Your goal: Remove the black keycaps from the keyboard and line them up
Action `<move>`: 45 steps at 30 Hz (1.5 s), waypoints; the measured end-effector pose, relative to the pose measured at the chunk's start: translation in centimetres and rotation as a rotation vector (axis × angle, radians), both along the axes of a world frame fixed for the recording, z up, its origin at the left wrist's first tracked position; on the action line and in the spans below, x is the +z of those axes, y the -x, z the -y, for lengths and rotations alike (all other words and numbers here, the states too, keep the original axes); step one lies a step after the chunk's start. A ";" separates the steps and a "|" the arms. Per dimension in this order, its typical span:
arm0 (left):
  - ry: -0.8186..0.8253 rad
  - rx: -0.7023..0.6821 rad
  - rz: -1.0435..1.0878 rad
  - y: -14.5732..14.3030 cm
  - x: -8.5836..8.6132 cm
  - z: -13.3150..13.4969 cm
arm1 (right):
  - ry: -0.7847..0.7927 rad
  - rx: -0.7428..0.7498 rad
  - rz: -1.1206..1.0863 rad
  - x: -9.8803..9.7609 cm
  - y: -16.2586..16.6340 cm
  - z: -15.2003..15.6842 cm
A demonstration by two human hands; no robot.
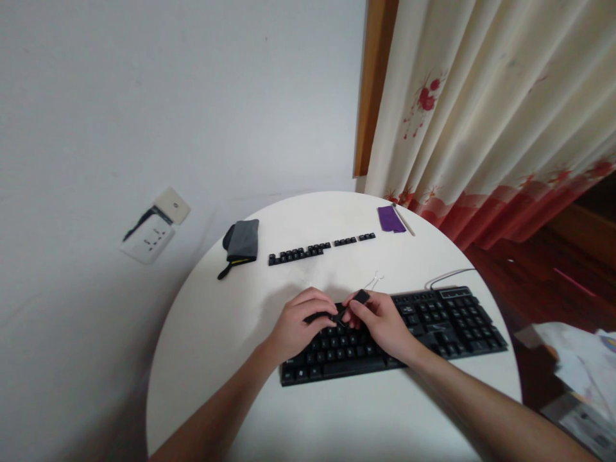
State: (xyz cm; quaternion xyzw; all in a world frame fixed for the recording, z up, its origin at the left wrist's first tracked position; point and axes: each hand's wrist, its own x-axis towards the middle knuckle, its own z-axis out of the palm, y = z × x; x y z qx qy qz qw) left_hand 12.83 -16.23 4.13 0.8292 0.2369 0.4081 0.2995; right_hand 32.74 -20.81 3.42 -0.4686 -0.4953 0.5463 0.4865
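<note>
My left hand (301, 321) is closed in a pinch over the left part of a black keyboard (366, 366), its thumb and fingers on a small dark piece (320, 316) whose kind I cannot make out. Close beside it, my right hand (382, 321) is also closed, with a small black block-shaped piece (361, 296) between thumb and fingers. The fingertips of both hands nearly meet around dark, thin parts. Two thin wire prongs (374, 280) with bent ends stick out behind my right hand; whether they belong to the held piece is unclear. My hands hide some of the upper-left keys.
Loose black keycaps (298, 255) lie in rows on the round white table (212, 359). A grey pouch (243, 240) rests at the left, and a purple cloth (391, 219) beside a thin stick (404, 220) at the back right. The keyboard cable (450, 276) runs off right.
</note>
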 end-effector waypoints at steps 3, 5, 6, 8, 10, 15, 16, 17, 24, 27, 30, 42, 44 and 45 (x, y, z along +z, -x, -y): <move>0.012 0.064 0.025 0.1 0.2 -0.1 | -0.091 -0.041 0.119 0.2 -0.3 0.0; -0.020 0.100 0.005 0.0 0.2 -0.2 | -0.201 -0.060 0.196 0.3 -0.6 0.0; -0.042 0.110 -0.010 0.0 0.2 -0.2 | -0.242 -0.056 0.219 0.4 -0.7 -0.1; -0.084 0.111 -0.036 0.0 0.0 -0.3 | -0.282 -0.032 0.243 0.6 -0.9 -0.1; -0.114 0.101 -0.041 0.0 -0.2 -0.4 | -0.305 -0.005 0.273 0.8 -1.0 0.0; -0.132 0.082 -0.009 0.1 -0.5 -0.6 | -0.352 0.086 0.400 1.1 -0.8 0.4; -0.131 0.068 -0.006 0.1 -0.4 -0.6 | -0.362 0.108 0.412 1.1 -0.8 0.4; -0.128 0.052 -0.003 0.1 -0.4 -0.6 | -0.375 0.124 0.418 1.0 -0.7 0.5; -0.133 0.007 0.000 0.2 -0.2 -0.5 | -0.381 0.144 0.434 0.9 -0.2 0.6; -0.128 0.012 -0.004 0.4 -0.2 -0.4 | -0.348 0.118 0.436 1.2 0.0 0.6; -0.069 0.098 0.036 0.8 -0.2 -0.3 | -0.341 0.021 0.480 1.2 -0.4 -0.7; 0.145 0.387 0.197 1.6 -0.3 -1.2 | -0.118 -0.106 0.988 -1.8 -1.2 -12.2; 0.152 0.391 0.194 1.6 -0.3 -1.3 | -0.111 -0.103 1.007 -2.1 -0.7 -12.8; 0.156 0.392 0.193 1.7 -0.4 -1.3 | -0.107 -0.105 1.016 -2.1 -0.5 -13.0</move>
